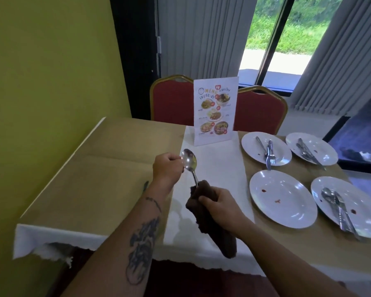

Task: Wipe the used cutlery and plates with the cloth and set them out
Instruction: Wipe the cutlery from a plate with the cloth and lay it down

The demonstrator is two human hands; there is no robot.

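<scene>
My left hand [167, 168] pinches the bowl of a steel spoon [190, 162] held above the table's white runner. My right hand [220, 205] grips a dark brown cloth [216, 230] wrapped around the spoon's handle, which is hidden inside it. To the right lie several white plates. The near middle plate [283, 199] has red sauce spots and no cutlery. The near right plate [349, 205] carries a spoon and other cutlery [338, 207]. Two far plates [266, 148] [312, 150] each hold cutlery.
A standing menu card [214, 110] sits at the far end of the runner. Two red chairs [171, 101] stand behind the table. A green wall runs along the left, and a window with vertical blinds is at the back. The beige tablecloth [94, 179] covers the left half.
</scene>
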